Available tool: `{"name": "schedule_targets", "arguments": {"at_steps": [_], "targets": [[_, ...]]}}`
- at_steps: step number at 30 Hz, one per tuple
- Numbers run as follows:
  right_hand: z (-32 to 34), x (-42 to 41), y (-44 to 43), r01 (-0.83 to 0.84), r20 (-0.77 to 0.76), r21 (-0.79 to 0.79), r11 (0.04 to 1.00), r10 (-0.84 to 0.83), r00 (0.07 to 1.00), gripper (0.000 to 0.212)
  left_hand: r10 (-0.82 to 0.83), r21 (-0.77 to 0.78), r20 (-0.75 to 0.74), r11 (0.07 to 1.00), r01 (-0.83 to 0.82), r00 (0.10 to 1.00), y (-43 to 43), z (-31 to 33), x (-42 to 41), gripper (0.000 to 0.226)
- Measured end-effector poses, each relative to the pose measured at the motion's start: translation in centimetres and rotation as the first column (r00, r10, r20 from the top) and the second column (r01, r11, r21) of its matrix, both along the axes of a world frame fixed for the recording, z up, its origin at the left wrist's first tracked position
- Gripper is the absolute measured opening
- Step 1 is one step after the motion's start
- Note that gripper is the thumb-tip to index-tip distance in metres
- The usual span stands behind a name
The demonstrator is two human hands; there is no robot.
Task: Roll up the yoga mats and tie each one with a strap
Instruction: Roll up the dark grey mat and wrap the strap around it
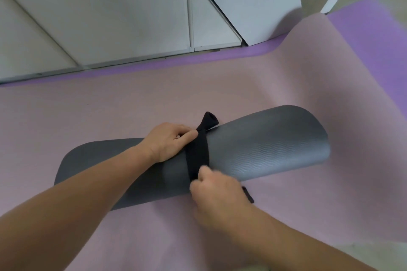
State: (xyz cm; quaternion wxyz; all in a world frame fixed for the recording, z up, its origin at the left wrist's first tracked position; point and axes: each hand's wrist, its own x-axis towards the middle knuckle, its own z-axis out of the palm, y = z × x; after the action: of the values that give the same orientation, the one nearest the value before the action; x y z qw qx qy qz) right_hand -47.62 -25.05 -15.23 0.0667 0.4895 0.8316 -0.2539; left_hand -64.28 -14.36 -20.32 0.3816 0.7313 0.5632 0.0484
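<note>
A rolled-up dark grey yoga mat [264, 147] lies across the middle of the view on a flat pink mat [110, 112]. A black strap [197, 154] wraps over the roll's middle. My left hand [167, 141] rests on top of the roll and pinches the strap at its far side, where a loose end sticks up. At the near side of the roll my right hand [215, 193] grips the strap's lower end. A short black piece shows just right of that hand.
The pink mat covers most of the floor and curls up at the far right, over a purple mat [374, 50] beneath it. White cabinet doors and panels [110, 17] stand along the far edge.
</note>
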Motion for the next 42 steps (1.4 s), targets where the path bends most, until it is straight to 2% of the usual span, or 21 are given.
{"name": "schedule_targets", "arguments": {"at_steps": [1,3,6,9,10,11,13,16,20,21,22,24,25,27,29,31,33,35,38,40,42], "targets": [[-0.6,0.2,-0.8,-0.075,0.065,-0.09,0.993,0.081,0.995,0.021,-0.002,-0.009,-0.007,1.0,0.002,1.0,0.3,0.0,-0.1,0.077],[-1.9,1.3,-1.8,-0.077,0.147,-0.194,0.978,0.106,0.983,0.025,-0.037,-0.031,-0.007,0.999,0.037,0.999,0.5,0.2,-0.2,0.084],[-3.2,3.5,-1.8,0.229,0.005,-0.155,0.961,-0.231,0.973,0.008,-0.13,-0.058,-0.031,0.99,0.128,0.991,0.4,0.4,-0.3,0.098],[-3.0,4.6,-0.8,0.527,-0.211,0.096,0.844,-0.501,0.84,0.031,-0.195,-0.027,-0.087,0.981,0.194,0.977,0.4,0.0,-0.4,0.116],[-2.6,4.7,-0.3,0.591,-0.227,0.066,0.804,-0.565,0.793,0.034,-0.195,-0.022,-0.093,0.981,0.194,0.976,0.5,-0.1,-0.4,0.119],[-2.2,4.7,0.1,0.616,-0.167,-0.021,0.787,-0.611,0.774,0.036,-0.19,-0.019,-0.09,0.982,0.189,0.978,0.6,-0.1,-0.3,0.12],[-2.2,4.2,0.5,0.601,-0.025,-0.116,0.79,-0.608,0.794,0.045,-0.19,-0.016,-0.079,0.982,0.19,0.979,0.6,0.1,-0.2,0.121],[-3.2,4.1,0.5,0.619,-0.013,-0.205,0.758,-0.634,0.773,0.055,-0.185,-0.033,-0.065,0.983,0.183,0.981,0.6,0.1,-0.3,0.118],[-6.9,5.2,-1.4,0.563,0.026,-0.425,0.709,-0.612,0.791,0.03,-0.161,-0.099,-0.057,0.983,0.155,0.985,0.6,0.5,-0.1,0.104],[-7.8,5.4,-1.9,0.551,0.045,-0.446,0.705,-0.597,0.801,0.04,-0.157,-0.118,-0.06,0.982,0.149,0.986,0.6,0.6,0.0,0.104],[-8.6,5.6,-2.4,0.553,0.068,-0.44,0.708,-0.588,0.806,0.05,-0.161,-0.131,-0.071,0.98,0.151,0.984,0.5,0.7,0.0,0.105],[-9.7,5.6,-2.8,0.524,0.149,-0.309,0.793,-0.504,0.851,0.055,-0.186,-0.14,-0.106,0.975,0.171,0.977,0.2,0.7,0.1,0.108],[-9.9,5.5,-2.7,0.476,0.187,-0.248,0.844,-0.441,0.878,0.051,-0.197,-0.143,-0.121,0.973,0.179,0.973,0.1,0.7,0.1,0.109],[-10.0,5.5,-2.1,0.45,0.199,-0.227,0.864,-0.411,0.89,0.037,-0.206,-0.15,-0.146,0.971,0.184,0.968,0.1,0.6,0.2,0.109],[-9.7,6.3,-1.2,0.526,0.085,-0.351,0.775,-0.533,0.842,0.012,-0.227,-0.172,-0.174,0.965,0.198,0.958,0.1,0.5,0.1,0.111],[-9.6,7.7,-0.4,0.534,-0.061,-0.608,0.588,-0.705,0.707,0.022,-0.272,-0.192,-0.187,0.953,0.236,0.944,0.3,0.6,0.0,0.127],[-9.0,9.5,-0.1,0.468,-0.08,-0.794,0.389,-0.829,0.554,0.023,-0.329,-0.205,-0.208,0.936,0.287,0.921,0.7,0.5,0.1,0.144],[-8.9,11.4,-0.6,0.349,-0.049,-0.902,0.254,-0.864,0.501,0.039,-0.357,-0.221,-0.213,0.924,0.311,0.909,1.1,0.3,0.1,0.155],[-9.0,13.0,-1.8,0.301,-0.022,-0.913,0.274,-0.771,0.636,0.02,-0.374,-0.266,-0.183,0.909,0.321,0.909,1.7,0.3,0.1,0.162],[-9.0,13.6,-2.5,0.374,0.067,-0.888,0.268,-0.729,0.681,0.031,-0.394,-0.295,-0.17,0.895,0.335,0.903,1.9,0.5,0.1,0.166],[-9.1,13.9,-3.0,0.434,0.146,-0.866,0.247,-0.706,0.693,0.02,-0.419,-0.317,-0.178,0.881,0.351,0.89,2.1,0.7,0.2,0.169]]}}
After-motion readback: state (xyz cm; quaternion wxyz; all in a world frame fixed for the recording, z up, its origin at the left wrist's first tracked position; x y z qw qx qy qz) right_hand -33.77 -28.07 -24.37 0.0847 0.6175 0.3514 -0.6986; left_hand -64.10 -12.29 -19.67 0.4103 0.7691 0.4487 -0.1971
